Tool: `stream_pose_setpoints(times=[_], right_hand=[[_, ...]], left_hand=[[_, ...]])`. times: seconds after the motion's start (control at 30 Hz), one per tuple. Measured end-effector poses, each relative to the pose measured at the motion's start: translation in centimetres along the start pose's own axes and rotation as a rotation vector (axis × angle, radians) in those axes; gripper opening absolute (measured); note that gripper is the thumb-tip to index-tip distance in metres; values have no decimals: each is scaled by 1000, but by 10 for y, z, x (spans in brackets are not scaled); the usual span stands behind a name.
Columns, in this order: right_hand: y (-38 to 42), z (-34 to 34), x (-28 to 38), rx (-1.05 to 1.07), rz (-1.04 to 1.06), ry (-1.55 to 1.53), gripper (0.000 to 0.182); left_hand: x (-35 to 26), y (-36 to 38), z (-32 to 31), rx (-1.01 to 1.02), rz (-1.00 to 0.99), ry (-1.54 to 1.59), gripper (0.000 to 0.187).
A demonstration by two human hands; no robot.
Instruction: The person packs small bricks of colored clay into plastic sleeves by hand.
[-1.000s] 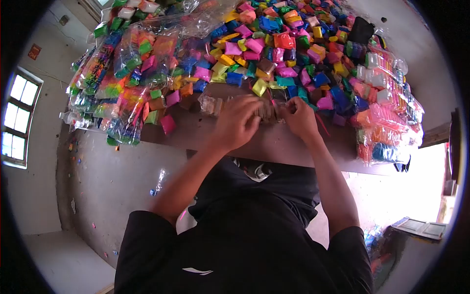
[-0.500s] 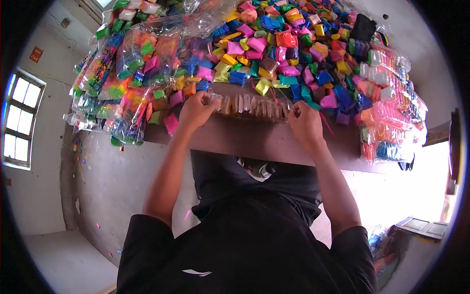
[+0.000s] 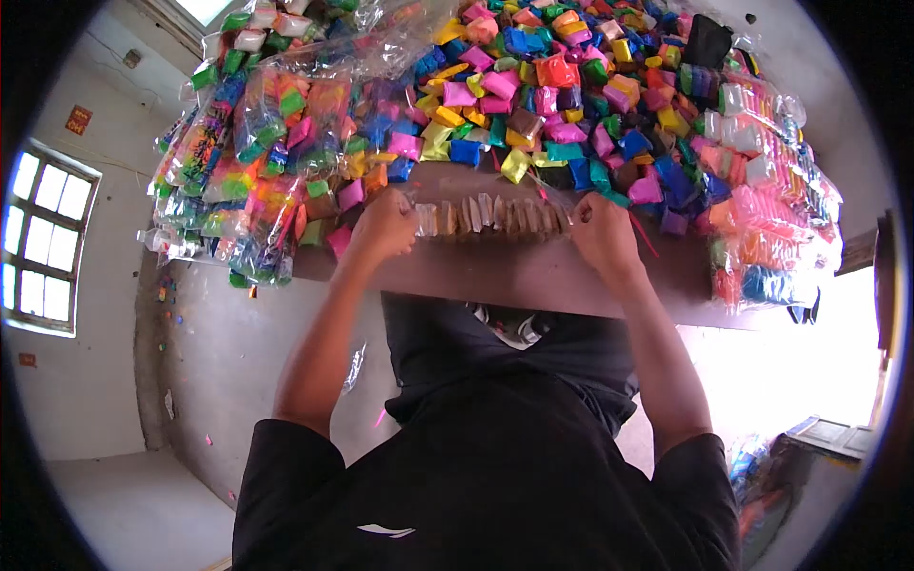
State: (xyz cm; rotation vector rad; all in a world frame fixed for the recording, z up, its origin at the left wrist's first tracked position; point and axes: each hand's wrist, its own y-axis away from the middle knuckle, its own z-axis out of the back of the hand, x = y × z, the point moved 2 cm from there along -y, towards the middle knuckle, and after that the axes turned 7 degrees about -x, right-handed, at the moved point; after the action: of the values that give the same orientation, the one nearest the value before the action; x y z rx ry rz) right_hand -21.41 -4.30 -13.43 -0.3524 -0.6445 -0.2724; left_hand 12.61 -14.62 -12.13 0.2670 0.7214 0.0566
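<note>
A row of thin brown and whitish packets (image 3: 490, 215) lies in what looks like a clear plastic bag, near the table's front edge. At its left end my left hand (image 3: 385, 225) is closed, fingers curled on the bag's edge. My right hand (image 3: 602, 230) pinches the clear plastic at the other end, thumb and fingers together. Just behind the row are small wrapped blocks in many colours, such as a yellow one (image 3: 515, 167) and a blue one (image 3: 466, 152). A thin red strip (image 3: 644, 234) lies beside my right hand.
A big heap of coloured blocks (image 3: 533, 76) covers the back of the brown table (image 3: 457, 271). Filled clear bags are piled at the left (image 3: 257, 181) and right (image 3: 762, 205). A black item (image 3: 706, 48) rests on the heap. Clear plastic (image 3: 354, 367) lies on the floor.
The view has shifted slightly. My left hand has turned and its fingers now curl lower along the bag's end. My right hand keeps its pinch. Clear plastic now shows on the floor by my left forearm.
</note>
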Motion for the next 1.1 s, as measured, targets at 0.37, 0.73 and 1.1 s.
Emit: stream_pose_setpoints(times=[0.37, 0.73, 1.1], right_hand=[[10, 24, -24, -31, 47, -46, 18], [19, 53, -30, -57, 5, -38, 18], [30, 69, -53, -91, -133, -115, 18]], left_hand=[[6, 29, -23, 97, 71, 248, 30], [-29, 20, -25, -96, -170, 160, 24], [-34, 31, -49, -156, -146, 285, 25]])
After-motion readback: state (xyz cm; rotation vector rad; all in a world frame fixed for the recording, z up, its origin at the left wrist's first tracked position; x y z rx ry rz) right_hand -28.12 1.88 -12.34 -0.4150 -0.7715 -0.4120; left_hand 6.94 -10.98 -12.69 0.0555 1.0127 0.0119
